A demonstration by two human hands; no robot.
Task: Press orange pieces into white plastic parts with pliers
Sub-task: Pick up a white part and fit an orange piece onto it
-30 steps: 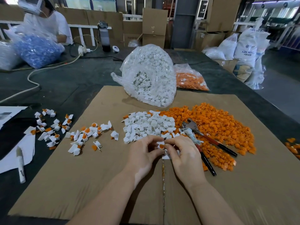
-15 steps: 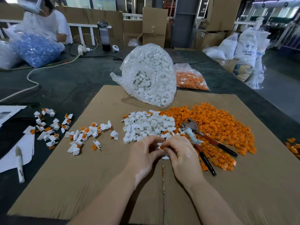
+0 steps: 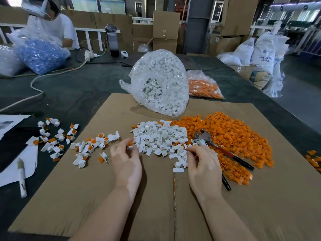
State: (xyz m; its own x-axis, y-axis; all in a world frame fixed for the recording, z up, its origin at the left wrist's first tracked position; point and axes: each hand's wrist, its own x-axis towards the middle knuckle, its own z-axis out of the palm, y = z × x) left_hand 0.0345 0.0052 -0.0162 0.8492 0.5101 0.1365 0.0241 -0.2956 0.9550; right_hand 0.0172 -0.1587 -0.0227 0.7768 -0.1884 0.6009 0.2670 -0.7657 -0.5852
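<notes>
White parts [image 3: 159,138] beside the pliers [image 3: 220,150] look light, stiff and easily scattered, best pinched by the rim, as left hand [image 3: 127,159] pinches one with an orange piece [image 3: 130,144]; right hand [image 3: 203,164] curls over the pile's edge, grip unclear.

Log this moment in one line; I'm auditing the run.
left hand: pinches assembled piece | right hand: at white parts pile | pliers: lying unused

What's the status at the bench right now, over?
Left hand pinches a white part with orange insert. Right hand curled at the white pile, grip unclear. Pliers idle on the cardboard.
</notes>
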